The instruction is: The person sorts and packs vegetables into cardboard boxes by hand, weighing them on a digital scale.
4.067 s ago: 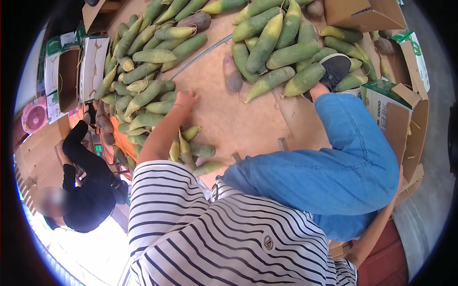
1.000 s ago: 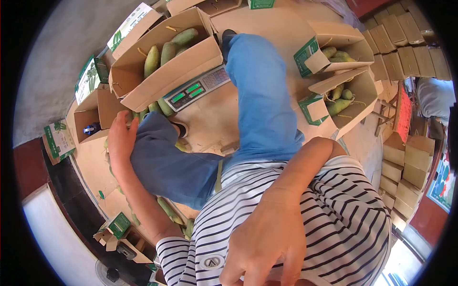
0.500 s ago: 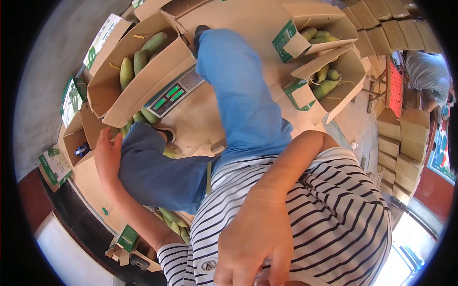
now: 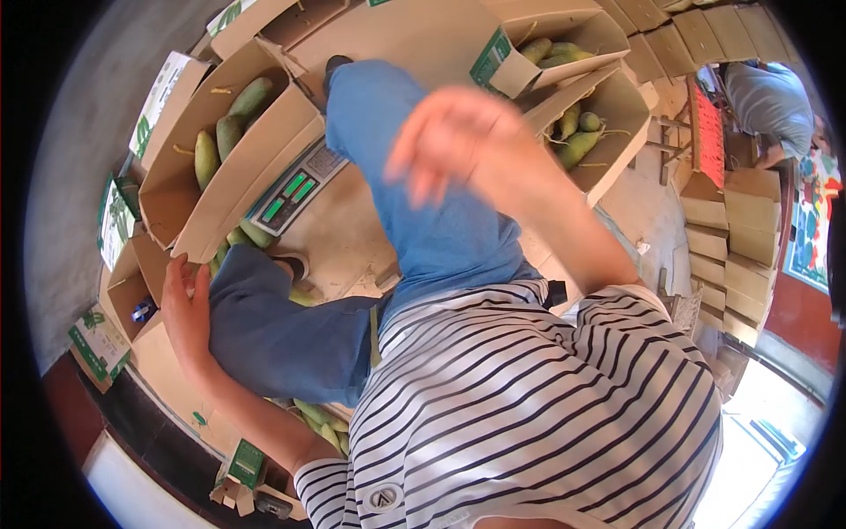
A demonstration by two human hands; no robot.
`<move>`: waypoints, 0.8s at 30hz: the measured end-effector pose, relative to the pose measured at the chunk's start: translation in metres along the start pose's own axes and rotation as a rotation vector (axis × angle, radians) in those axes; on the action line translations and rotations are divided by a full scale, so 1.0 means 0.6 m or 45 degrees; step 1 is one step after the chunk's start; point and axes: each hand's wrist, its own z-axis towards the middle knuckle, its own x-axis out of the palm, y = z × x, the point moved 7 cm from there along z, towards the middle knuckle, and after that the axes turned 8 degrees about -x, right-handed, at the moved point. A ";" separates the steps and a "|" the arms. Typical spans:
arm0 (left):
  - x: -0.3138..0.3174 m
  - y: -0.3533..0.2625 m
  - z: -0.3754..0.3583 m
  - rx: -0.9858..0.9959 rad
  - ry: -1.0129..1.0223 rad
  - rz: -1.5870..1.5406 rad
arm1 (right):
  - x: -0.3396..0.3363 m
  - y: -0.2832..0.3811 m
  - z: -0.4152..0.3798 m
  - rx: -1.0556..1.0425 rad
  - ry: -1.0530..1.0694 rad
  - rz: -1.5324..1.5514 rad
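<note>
My left hand (image 4: 186, 304) rests beside my bent knee, fingers loosely apart with nothing between them, near the edge of a cardboard box. My right hand (image 4: 458, 141) is raised over my other leg and smeared by motion, so its fingers are unclear. Beyond my left hand, a large open carton (image 4: 172, 189) holds several long green fruits (image 4: 227, 132). That carton stands on a scale (image 4: 295, 189) with green lit displays. More green fruits (image 4: 257, 233) lie beside the scale, near my foot.
Two open cartons (image 4: 608, 123) with green fruits stand to the right. Stacked cardboard boxes (image 4: 745, 216) line the far right, near a red chair (image 4: 707, 132) and a bent-over person (image 4: 768, 106). A green-and-white box (image 4: 99, 344) lies at the left.
My right hand has swung up from near my chest to over my leg. My left hand stays by the knee. The view has shifted slightly.
</note>
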 end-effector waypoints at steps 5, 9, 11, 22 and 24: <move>-0.002 -0.022 0.001 0.019 0.016 -0.002 | -0.432 -0.012 -0.118 -0.357 -1.170 -0.777; -0.004 -0.022 -0.005 0.058 -0.040 -0.012 | -0.646 -0.017 -0.341 -0.238 -1.778 -1.816; -0.003 -0.017 -0.006 0.081 -0.051 -0.008 | -0.660 -0.033 -0.414 0.139 -1.995 -1.917; 0.003 -0.016 -0.001 0.108 -0.008 0.062 | -0.737 -0.201 -0.475 1.190 -1.510 -1.266; 0.001 -0.016 -0.004 0.110 -0.024 0.056 | -0.740 -0.209 -0.489 1.146 -1.613 -1.075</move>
